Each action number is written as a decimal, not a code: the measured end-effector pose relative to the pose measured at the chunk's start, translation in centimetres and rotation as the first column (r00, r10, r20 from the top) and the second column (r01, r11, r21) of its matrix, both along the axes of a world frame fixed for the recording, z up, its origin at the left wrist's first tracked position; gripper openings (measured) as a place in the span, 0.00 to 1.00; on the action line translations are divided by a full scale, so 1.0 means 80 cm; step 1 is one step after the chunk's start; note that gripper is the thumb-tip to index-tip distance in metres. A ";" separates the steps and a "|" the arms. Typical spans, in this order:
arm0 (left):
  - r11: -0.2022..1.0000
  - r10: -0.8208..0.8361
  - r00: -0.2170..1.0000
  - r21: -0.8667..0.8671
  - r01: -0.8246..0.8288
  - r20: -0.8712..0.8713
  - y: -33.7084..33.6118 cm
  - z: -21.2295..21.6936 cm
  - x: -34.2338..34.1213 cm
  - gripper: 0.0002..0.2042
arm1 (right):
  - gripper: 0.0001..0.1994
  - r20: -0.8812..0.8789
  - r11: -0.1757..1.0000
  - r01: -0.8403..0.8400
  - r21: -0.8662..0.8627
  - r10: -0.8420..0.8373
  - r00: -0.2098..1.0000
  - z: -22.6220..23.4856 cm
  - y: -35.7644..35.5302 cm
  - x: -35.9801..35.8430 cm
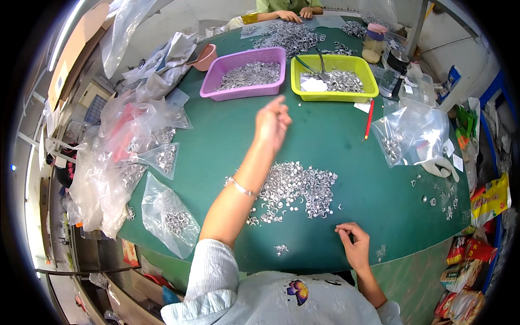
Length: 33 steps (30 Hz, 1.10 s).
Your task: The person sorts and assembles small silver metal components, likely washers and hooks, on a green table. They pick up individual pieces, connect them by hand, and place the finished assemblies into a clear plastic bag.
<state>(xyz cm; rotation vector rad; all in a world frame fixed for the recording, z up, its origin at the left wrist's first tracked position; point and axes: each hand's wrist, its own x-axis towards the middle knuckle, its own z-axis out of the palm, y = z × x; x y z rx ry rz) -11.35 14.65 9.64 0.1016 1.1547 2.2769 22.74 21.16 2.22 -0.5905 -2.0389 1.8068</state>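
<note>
Green table (336,135) carried your ring pile (295,189) near its front edge. Your left hand (272,123), fingers bunched, hung raised beyond the pile toward the purple tray (208,86); whether it held anything, you couldn't tell. Your right hand (355,244) pinched at the front edge.

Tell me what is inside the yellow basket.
The yellow basket holds small silvery metal rings, a white paper slip and a dark-handled tool. Whatever lies beneath the rings is covered.

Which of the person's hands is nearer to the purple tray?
The left hand. It is raised over the green table just short of the purple tray; the right hand rests at the near table edge, far from it.
</note>
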 end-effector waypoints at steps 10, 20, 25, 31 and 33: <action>0.705 -0.536 0.793 -0.670 0.232 -0.290 -0.121 -0.069 0.195 0.15 | 0.21 0.218 0.699 -0.320 0.640 0.234 0.947 0.020 0.000 -0.055; 0.714 -0.489 0.742 -0.699 0.039 -0.458 -0.173 -0.082 0.253 0.12 | 0.17 0.237 0.487 -0.223 0.845 0.035 0.971 -0.011 0.026 -0.039; 0.663 -0.533 0.636 -0.742 -0.097 -0.559 -0.169 -0.089 0.261 0.10 | 0.19 0.177 0.589 -0.253 0.767 0.184 0.967 0.008 -0.011 -0.075; 0.687 -0.507 0.465 -0.666 -0.290 -0.726 -0.189 -0.104 0.258 0.11 | 0.15 0.246 0.441 -0.262 0.859 0.094 0.965 -0.001 -0.006 -0.070; 0.682 -0.510 0.473 -0.673 -0.286 -0.719 -0.196 -0.105 0.258 0.12 | 0.12 0.151 0.545 -0.153 0.825 0.049 0.987 -0.004 0.001 -0.060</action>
